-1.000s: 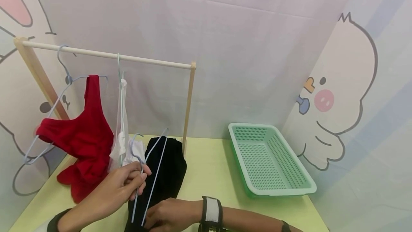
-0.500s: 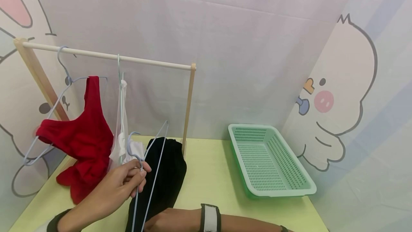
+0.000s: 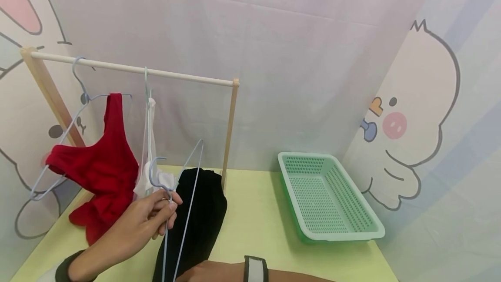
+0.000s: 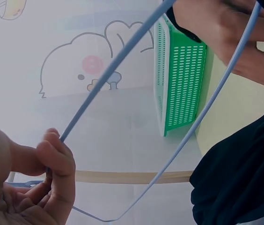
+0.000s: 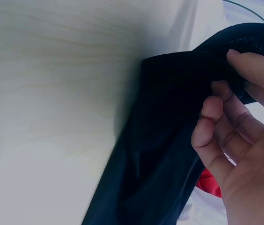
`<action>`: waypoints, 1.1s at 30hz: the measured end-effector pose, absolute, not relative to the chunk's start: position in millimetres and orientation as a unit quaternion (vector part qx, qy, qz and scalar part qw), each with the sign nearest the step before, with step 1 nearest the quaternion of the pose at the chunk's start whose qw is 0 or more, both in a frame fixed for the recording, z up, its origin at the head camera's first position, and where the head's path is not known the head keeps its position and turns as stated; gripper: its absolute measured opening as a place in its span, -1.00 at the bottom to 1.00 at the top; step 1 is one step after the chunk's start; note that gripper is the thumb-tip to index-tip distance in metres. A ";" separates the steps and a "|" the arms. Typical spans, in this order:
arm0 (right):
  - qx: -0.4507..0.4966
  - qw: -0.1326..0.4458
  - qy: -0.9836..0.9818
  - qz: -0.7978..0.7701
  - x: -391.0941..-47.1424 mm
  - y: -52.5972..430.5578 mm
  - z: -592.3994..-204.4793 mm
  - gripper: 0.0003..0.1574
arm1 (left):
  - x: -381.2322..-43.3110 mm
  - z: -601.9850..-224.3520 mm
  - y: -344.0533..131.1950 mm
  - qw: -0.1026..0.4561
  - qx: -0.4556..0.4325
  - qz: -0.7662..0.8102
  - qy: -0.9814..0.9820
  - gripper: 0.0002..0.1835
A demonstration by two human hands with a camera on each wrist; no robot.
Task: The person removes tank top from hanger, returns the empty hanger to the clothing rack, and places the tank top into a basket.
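In the head view my left hand pinches a light blue wire hanger just below its hook. The hanger lies tilted over a black garment on the table, with one corner up and the other end cut off by the lower frame edge. My right hand is at that end, partly out of the head view. The right wrist view shows this right hand pinching the strap-like edge of the black cloth between thumb and fingers. Whether the cloth is around the hanger there is hard to tell.
A wooden rack stands at the back left. A red top on a blue hanger and a white garment on a pale hanger hang from it. A green perforated basket sits on the yellow table to the right.
The hanger's far corner has risen while its near end dropped lower in the head view. My right hand has moved down toward the bottom edge. My left hand keeps its hold.
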State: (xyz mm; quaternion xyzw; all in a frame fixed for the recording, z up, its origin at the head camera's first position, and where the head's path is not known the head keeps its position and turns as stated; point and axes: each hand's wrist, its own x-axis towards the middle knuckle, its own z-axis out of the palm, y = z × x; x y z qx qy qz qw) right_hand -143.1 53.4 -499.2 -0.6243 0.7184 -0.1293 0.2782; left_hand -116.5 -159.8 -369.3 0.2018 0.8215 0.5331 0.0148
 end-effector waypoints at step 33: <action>-0.622 0.207 0.752 -0.072 -147.6 64.1 -534.1 -0.74 | -138.3 -318.9 -164.8 -0.013 0.233 0.500 0.834 -0.84</action>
